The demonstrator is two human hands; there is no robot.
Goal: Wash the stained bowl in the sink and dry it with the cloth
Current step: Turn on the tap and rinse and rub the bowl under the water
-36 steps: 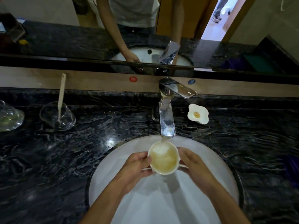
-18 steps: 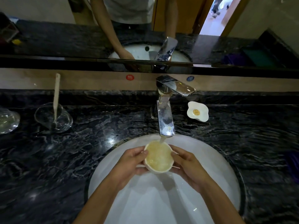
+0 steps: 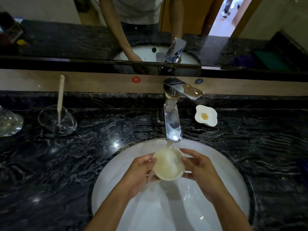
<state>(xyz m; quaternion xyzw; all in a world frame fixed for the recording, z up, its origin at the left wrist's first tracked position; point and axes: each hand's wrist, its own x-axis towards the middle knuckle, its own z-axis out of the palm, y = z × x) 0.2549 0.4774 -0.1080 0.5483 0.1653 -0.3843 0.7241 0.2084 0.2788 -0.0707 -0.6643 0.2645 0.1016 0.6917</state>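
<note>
A small cream bowl with a yellowish stained inside hangs over the white sink, right under the chrome faucet. Water runs from the spout into the bowl and spills over its left side. My left hand grips the bowl's left wall with curled fingers. My right hand holds the right side, its fingertips on the rim. No cloth shows in the view.
Dark marble counter surrounds the sink. A glass bowl with a wooden spoon and another glass dish stand at the left. An egg-shaped white dish sits right of the faucet. A mirror runs along the back.
The bowl has tipped from level to tilted under the stream, and water now overflows its left side. Both hands shifted slightly around it and kept their hold.
</note>
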